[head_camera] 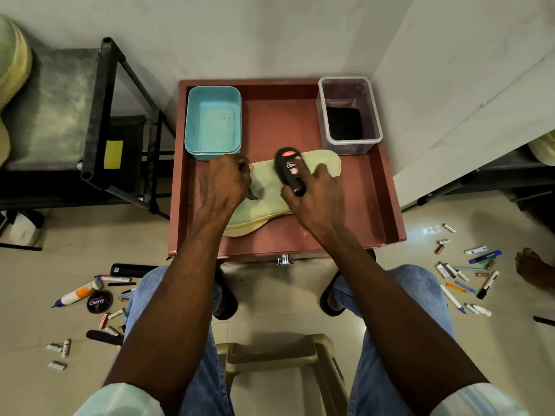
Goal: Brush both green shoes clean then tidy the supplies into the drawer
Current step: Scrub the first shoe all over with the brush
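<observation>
Stage: brushing under way; by my reading the first half of the task, with tidying not begun.
Shoe in hand: light green shoe lies on its side across the open reddish drawer, toe toward the clear tub.
Left hand: left hand grips the shoe at its collar end, fingers curled over it to steady it.
Right hand: right hand is wrapped round a black shoe brush with a red label, pressed on the shoe's upper.
Second shoe: another light green shoe seems to sit on the black rack at far left; whether it is brushed I cannot tell.
Drawer contents: teal tub and clear plastic container with a dark item inside stand at the back corners.
Supplies left out: polish tin, glue bottle, markers and small tubes lie scattered on the floor on both sides of the knees.
Remaining: likely finishing this shoe, doing the other, then gathering the floor items into the drawer.
</observation>
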